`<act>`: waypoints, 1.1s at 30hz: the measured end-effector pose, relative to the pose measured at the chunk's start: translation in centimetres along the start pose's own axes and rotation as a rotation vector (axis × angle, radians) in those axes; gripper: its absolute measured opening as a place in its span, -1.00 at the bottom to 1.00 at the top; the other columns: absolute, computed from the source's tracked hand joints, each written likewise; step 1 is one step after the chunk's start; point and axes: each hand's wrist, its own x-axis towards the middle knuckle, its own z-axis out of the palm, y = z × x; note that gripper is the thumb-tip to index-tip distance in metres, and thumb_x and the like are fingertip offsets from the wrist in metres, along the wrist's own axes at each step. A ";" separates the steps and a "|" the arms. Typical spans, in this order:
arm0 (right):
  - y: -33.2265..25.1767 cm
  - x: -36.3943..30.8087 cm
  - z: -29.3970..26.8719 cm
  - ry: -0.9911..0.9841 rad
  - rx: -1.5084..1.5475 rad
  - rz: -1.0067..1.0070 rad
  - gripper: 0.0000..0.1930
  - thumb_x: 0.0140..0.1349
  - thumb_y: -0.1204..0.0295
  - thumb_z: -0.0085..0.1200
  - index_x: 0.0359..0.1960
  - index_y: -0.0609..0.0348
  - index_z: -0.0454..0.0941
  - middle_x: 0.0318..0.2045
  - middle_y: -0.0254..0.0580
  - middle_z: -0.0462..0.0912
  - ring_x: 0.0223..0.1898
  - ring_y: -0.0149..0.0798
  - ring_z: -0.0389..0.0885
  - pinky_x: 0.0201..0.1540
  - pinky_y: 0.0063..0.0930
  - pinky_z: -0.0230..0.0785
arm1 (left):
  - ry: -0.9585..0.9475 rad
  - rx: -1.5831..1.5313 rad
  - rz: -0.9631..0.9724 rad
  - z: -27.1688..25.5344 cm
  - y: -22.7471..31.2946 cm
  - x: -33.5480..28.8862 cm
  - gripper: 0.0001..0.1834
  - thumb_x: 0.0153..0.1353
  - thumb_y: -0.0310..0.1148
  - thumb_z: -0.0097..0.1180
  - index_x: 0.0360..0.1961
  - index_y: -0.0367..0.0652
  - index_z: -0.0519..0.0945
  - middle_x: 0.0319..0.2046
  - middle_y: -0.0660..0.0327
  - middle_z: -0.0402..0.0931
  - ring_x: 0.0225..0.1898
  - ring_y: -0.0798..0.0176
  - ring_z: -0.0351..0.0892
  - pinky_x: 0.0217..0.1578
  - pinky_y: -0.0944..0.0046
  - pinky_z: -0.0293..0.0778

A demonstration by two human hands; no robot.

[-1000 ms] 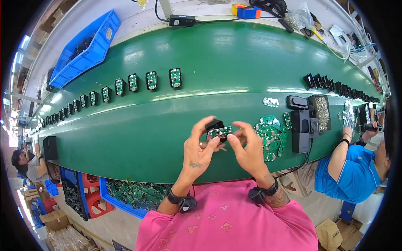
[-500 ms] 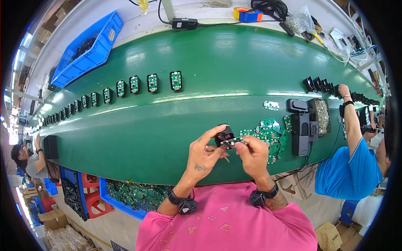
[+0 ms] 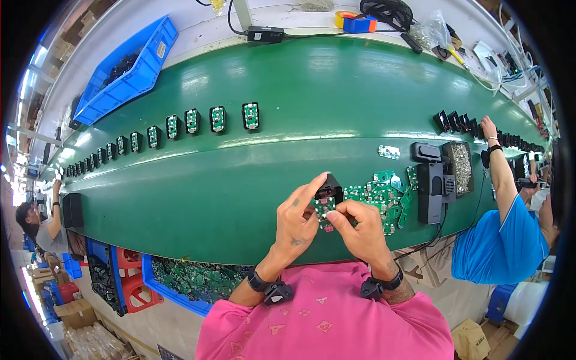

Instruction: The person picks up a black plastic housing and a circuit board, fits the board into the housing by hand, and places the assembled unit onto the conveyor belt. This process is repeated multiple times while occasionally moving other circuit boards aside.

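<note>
My left hand (image 3: 296, 219) is closed around a small black plastic housing (image 3: 330, 187), its open side turned toward me. A green circuit board (image 3: 326, 208) sits tilted at the housing's opening, pinched by my right hand (image 3: 362, 231) with the thumb on its face. How far the board reaches inside is hidden by my fingers. Just right of my hands lies a pile of loose green circuit boards (image 3: 384, 195). Beyond, a row of black housings with boards in them (image 3: 251, 116) runs off to the left.
A dark box of small metal parts (image 3: 461, 168) stands beside a black device (image 3: 429, 192) on the right. Black housings (image 3: 443, 121) line the far right, near a co-worker's hand (image 3: 489, 129). A blue crate (image 3: 129, 72) sits back left; a blue bin of boards (image 3: 198, 282) is below the table edge.
The board has turned from nearly edge-on to face me. The housing has tipped more upright and my hands have shifted slightly right. The right co-worker's hand has moved a little.
</note>
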 end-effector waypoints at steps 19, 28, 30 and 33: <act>1.0 0.6 0.0 0.068 -0.197 0.013 -0.70 0.23 0.39 0.29 -0.58 0.27 0.50 -0.75 -0.26 0.54 -0.73 -0.46 0.45 -0.66 -0.52 0.23 | -0.087 -0.280 -0.223 -0.5 0.2 -0.5 -0.60 0.38 -0.50 0.02 0.23 -0.22 0.42 -0.08 0.08 0.57 -0.48 0.38 0.64 -0.51 0.46 0.53; 1.9 1.5 0.0 -0.129 0.054 0.059 -0.50 0.34 0.46 0.07 0.31 0.14 0.36 -0.16 0.00 0.60 -0.30 -0.21 0.60 -0.28 -0.40 0.47 | -0.046 -0.337 -0.318 0.4 0.0 -0.2 -0.60 0.43 -0.39 -0.01 0.25 -0.23 0.40 -0.16 0.04 0.59 -0.60 0.35 0.61 -0.66 0.48 0.49; 2.0 1.6 -0.1 -0.153 0.017 0.061 -0.51 0.37 0.48 0.00 0.35 0.10 0.34 -0.13 0.01 0.60 -0.28 -0.19 0.59 -0.19 -0.38 0.47 | -0.029 -0.387 -0.377 0.5 0.1 -0.2 -0.59 0.44 -0.39 -0.04 0.26 -0.26 0.38 -0.19 0.04 0.60 -0.60 0.33 0.63 -0.66 0.47 0.51; 2.2 1.5 0.5 -0.131 0.073 0.124 -0.52 0.38 0.47 -0.01 0.34 0.11 0.35 -0.10 -0.03 0.59 -0.25 -0.23 0.56 -0.17 -0.41 0.46 | -0.006 -0.355 -0.376 0.7 -0.1 -0.1 -0.59 0.44 -0.40 -0.05 0.26 -0.28 0.37 -0.23 0.05 0.62 -0.60 0.31 0.63 -0.67 0.46 0.51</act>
